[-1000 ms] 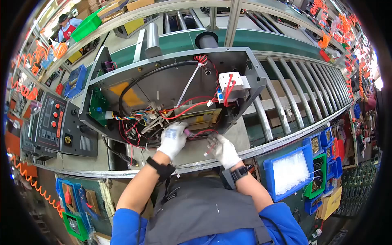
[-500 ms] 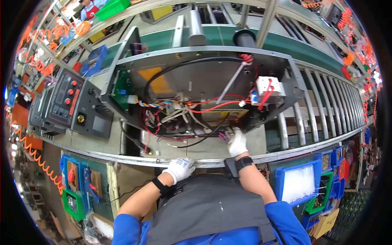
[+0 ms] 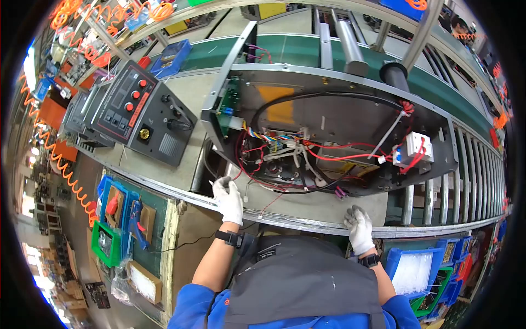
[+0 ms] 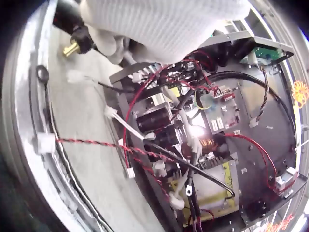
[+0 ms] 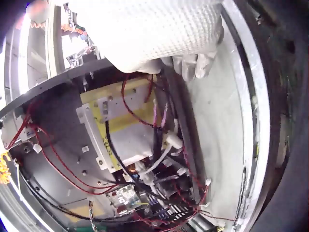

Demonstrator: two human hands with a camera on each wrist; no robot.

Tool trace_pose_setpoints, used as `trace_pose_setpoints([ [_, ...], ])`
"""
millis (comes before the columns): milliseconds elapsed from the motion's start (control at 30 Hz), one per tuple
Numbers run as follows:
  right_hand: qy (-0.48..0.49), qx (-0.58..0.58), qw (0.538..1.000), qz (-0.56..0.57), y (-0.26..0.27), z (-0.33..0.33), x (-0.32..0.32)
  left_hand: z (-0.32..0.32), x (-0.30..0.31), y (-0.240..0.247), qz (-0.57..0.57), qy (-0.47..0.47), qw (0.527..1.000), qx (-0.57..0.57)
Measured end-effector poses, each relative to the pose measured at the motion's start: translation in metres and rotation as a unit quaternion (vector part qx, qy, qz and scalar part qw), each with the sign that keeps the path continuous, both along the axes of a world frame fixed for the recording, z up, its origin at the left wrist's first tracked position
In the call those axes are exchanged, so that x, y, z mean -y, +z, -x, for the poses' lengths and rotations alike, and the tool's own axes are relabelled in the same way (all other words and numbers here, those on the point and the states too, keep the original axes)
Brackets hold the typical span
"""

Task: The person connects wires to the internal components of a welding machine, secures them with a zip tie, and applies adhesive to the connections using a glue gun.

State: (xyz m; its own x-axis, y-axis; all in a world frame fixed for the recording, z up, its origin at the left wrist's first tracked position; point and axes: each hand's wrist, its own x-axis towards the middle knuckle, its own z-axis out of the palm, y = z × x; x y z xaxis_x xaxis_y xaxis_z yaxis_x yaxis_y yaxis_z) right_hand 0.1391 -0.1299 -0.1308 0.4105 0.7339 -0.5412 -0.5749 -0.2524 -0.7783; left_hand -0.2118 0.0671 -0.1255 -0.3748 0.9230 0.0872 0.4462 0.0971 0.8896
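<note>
In the head view my gloved left hand [image 3: 229,204] is at the front left of an open metal machine housing [image 3: 329,112], holding a black cable plug. The plug's brass tip [image 4: 71,50] sticks out beside the gloved fingers in the left wrist view. My gloved right hand [image 3: 359,233] hovers near the front rail with loosely bent fingers and nothing in them. Near it, purple terminals [image 3: 341,192] hang at the housing's front edge. A red-and-black twisted wire [image 4: 87,141] with a white connector [image 4: 46,143] reaches from the housing over the rail.
A finished-looking control unit [image 3: 137,115] with red knobs stands at the left. Metal rollers [image 3: 429,200] run to the right. Blue bins [image 3: 411,268] sit at the front right, and a tray of tools [image 3: 123,211] at the front left. Orange coiled hoses [image 3: 60,167] hang at the far left.
Both hands were at the housing's front wiring. The left hand drew back to the rail, then moved left and took the black plug. The right hand let go of the purple-ended wires and drew back.
</note>
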Motion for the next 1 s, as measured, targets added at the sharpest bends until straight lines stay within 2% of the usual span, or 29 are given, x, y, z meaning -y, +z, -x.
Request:
trace_pose_setpoints([
  [33,0.042,-0.005,0.999,0.001,0.002,0.0,0.001,-0.019,0.006,0.064,0.001,0.039,0.994,0.105],
  [67,0.047,-0.006,0.999,0.001,0.004,0.002,-0.001,-0.01,-0.001,0.06,-0.039,0.065,0.993,0.085],
  [100,0.104,0.011,0.994,0.004,0.017,0.007,-0.004,0.004,-0.008,0.049,-0.079,0.09,0.991,0.065],
  [133,0.16,0.029,0.987,0.008,0.027,0.012,-0.007,0.024,-0.015,0.032,-0.068,0.059,0.994,0.061],
  [167,0.161,0.031,0.986,0.008,0.033,0.016,-0.012,0.022,-0.012,0.038,-0.068,0.061,0.994,0.063],
  [233,0.291,0.084,0.953,0.001,0.044,0.026,-0.025,0.015,-0.008,0.053,0.009,-0.065,0.996,0.062],
  [267,0.329,0.084,0.941,0.004,0.044,0.032,-0.032,0.024,-0.008,0.026,-0.013,-0.137,0.979,-0.148],
  [300,0.328,0.086,0.941,0.003,0.05,0.038,-0.041,0.012,-0.002,0.031,0.062,-0.173,0.974,-0.129],
  [333,0.37,0.105,0.923,0.013,0.06,0.046,-0.05,0.004,0.001,0.021,0.095,-0.203,0.958,-0.178],
  [367,0.411,0.124,0.903,0.023,0.065,0.052,-0.055,-0.006,0.002,0.02,0.197,-0.245,0.927,-0.203],
  [400,0.417,0.114,0.902,0.01,0.059,0.056,-0.059,-0.019,-0.001,0.016,0.248,-0.281,0.899,-0.225],
  [433,0.415,0.118,0.902,0.012,0.058,0.06,-0.063,-0.019,-0.005,-0.006,0.232,-0.382,0.87,-0.206],
  [500,0.434,0.117,0.893,0.002,0.058,0.068,-0.072,-0.051,-0.004,0.007,0.251,-0.263,0.92,-0.148],
  [567,0.437,0.154,0.886,-0.005,0.047,0.075,-0.079,-0.058,-0.009,0.008,0.262,-0.276,0.918,-0.107],
  [633,0.448,0.208,0.869,0.043,0.024,0.081,-0.088,-0.059,-0.012,-0.001,0.27,-0.29,0.916,-0.07],
  [700,0.427,0.18,0.883,0.071,0.03,0.096,-0.102,-0.06,-0.015,-0.015,0.15,-0.288,0.943,-0.076],
  [733,0.362,0.09,0.927,0.045,0.027,0.105,-0.108,-0.062,-0.017,-0.013,0.148,-0.293,0.942,-0.076],
  [767,0.291,-0.002,0.957,0.017,0.023,0.113,-0.115,-0.065,-0.016,0.013,0.232,-0.306,0.923,-0.017],
  [800,0.275,-0.044,0.96,0.015,0.021,0.118,-0.124,-0.069,-0.017,0.027,0.313,-0.316,0.895,0.042],
  [833,0.273,-0.042,0.961,0.014,0.011,0.117,-0.131,-0.073,-0.016,0.023,0.311,-0.319,0.894,0.043],
  [900,0.231,-0.117,0.964,-0.058,0.014,0.119,-0.15,-0.088,-0.014,0.029,0.252,-0.383,0.876,0.151],
  [933,0.183,-0.139,0.971,-0.064,0.018,0.112,-0.153,-0.094,-0.013,0.032,0.243,-0.373,0.866,0.229],
  [967,0.137,-0.178,0.972,-0.065,0.019,0.109,-0.16,-0.093,-0.016,0.029,0.242,-0.376,0.864,0.229],
  [1000,0.174,-0.2,0.961,-0.079,0.012,0.105,-0.163,-0.091,-0.021,0.02,0.076,-0.442,0.892,-0.047],
])
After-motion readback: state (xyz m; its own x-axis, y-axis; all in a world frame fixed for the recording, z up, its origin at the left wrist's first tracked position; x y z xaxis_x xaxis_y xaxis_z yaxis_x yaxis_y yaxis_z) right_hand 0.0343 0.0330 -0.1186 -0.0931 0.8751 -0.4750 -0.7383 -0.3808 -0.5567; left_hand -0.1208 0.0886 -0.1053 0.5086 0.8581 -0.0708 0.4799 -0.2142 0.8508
